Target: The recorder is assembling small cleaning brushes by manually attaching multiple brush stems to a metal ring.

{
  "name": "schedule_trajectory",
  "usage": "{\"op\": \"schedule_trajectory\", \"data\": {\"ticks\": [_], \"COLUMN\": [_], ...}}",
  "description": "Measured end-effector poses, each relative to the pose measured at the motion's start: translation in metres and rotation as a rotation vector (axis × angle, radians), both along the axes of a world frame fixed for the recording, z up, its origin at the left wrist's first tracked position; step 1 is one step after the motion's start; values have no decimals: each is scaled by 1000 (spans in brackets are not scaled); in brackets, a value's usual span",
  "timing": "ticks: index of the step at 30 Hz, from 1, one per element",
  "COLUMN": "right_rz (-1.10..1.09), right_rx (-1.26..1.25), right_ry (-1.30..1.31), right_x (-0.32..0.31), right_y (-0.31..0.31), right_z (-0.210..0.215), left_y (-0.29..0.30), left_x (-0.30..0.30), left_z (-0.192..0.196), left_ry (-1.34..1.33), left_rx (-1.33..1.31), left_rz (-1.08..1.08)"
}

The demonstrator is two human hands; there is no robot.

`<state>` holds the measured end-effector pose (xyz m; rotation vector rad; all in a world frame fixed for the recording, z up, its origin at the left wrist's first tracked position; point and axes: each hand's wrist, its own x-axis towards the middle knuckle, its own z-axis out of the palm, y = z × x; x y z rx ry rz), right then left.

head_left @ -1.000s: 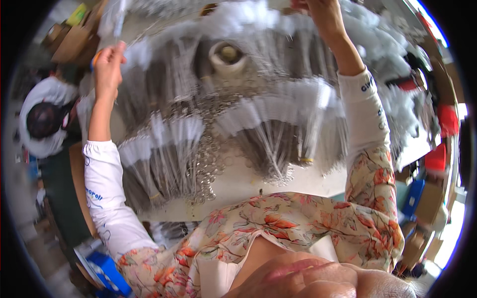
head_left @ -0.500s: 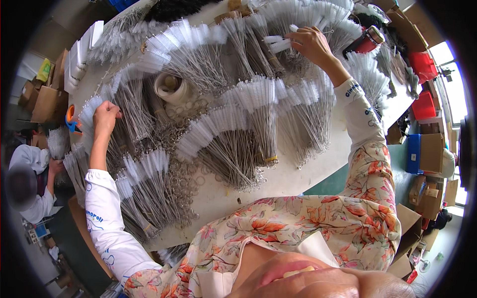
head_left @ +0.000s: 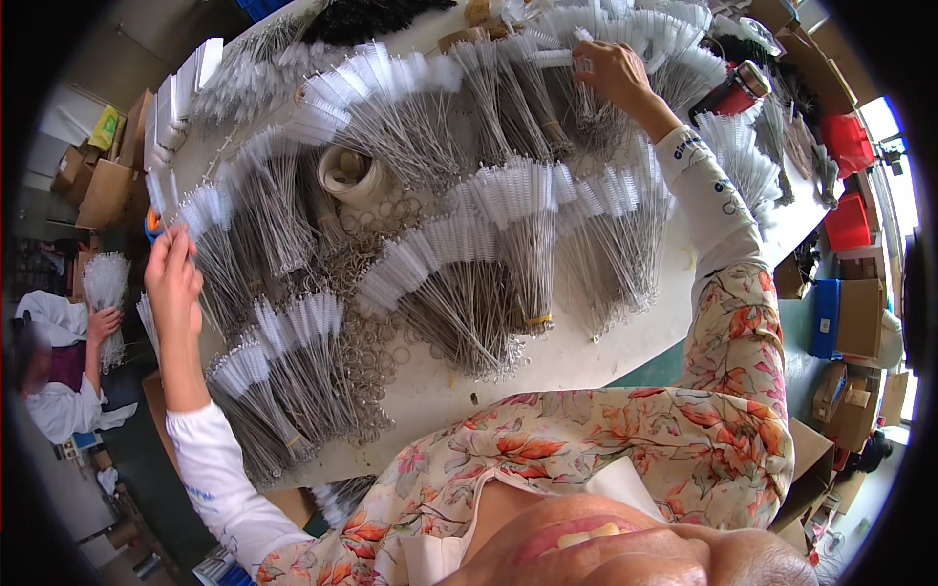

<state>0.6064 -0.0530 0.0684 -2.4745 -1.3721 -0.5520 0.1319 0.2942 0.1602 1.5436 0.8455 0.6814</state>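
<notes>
At the table's left edge, my left hand (head_left: pixel 174 283) is closed, with the white bristle heads of tube brushes (head_left: pixel 162 189) rising just above its fingers. Beside it lie an orange-handled tool (head_left: pixel 153 223), partly hidden, and a bundle of wire-stemmed brushes (head_left: pixel 223 249). Far across the table, my right hand (head_left: pixel 616 76) has its fingers bent among the back bundles. A white brush head (head_left: pixel 554 59) reaches to its fingertips; its stem is hidden. Close by stand brush bundles (head_left: pixel 503 98) with white bristles and twisted metal stems.
More brush bundles (head_left: pixel 528 234) cover much of the white table (head_left: pixel 430 420). A round white container (head_left: pixel 350 176) stands amid loose metal rings (head_left: pixel 366 342). At the right back lies a dark and red flask (head_left: pixel 733 93). Another person (head_left: pixel 59 356) holds brushes at the left.
My left hand has come away from the left bundle, toward me and leftward, with brush heads now above it. The right hand stays at the back, its fingers shifted slightly among the brushes.
</notes>
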Motion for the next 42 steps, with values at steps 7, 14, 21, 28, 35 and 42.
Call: {"op": "schedule_trajectory", "data": {"ticks": [7,14,21,28,35,42], "right_rz": [-126,-345,-517,-637,134,-341], "right_rx": [43,70,-55,669,863,-177], "right_ry": [60,43,166,195,936,607], "right_x": [2,20,36,103,44,-49], "right_y": [14,20,26,26,45,103], "right_z": [3,7,13,41,57,-24], "left_y": [-75,-130,-150,-154,-172,-177], "left_x": [-78,-141,-164,-176,-169,-182], "left_z": [4,-14,-33,-44,-49,-63], "left_ry": [-52,-151,-199,-202,-265,-254], "left_rx": [-156,-250,-328,-334,-299,-346], "left_rz": [18,166,234,295,395,226]}}
